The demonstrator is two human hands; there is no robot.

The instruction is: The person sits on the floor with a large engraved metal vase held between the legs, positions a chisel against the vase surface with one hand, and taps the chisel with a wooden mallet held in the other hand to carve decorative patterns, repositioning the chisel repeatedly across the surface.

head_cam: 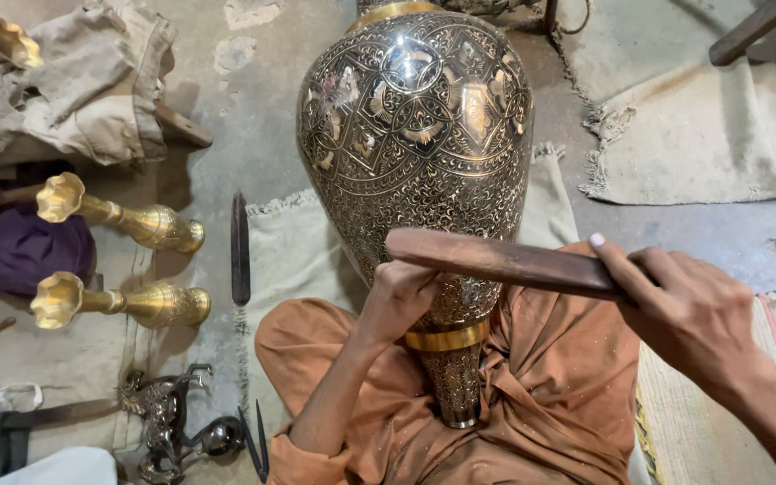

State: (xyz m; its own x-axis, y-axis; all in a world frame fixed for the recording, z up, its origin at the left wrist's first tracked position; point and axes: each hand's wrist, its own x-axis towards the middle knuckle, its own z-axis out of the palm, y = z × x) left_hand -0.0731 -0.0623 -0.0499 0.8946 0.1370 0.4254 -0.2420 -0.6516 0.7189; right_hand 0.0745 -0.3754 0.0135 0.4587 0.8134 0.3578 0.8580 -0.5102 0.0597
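Only one view is given, taken from a camera worn on the head. It is aimed steeply downward and slightly forward, close over the lap, so that the engraved vase (417, 153) is seen from near its base, and the surrounding floor (253, 126) is framed.

Soft, even daylight — glare glints on the engraved vase (417, 135); edges slightly soft.

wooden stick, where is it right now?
In the head view the wooden stick is right of centre, held in the right hand, lying across the lower body of the engraved vase, just above the left hand.
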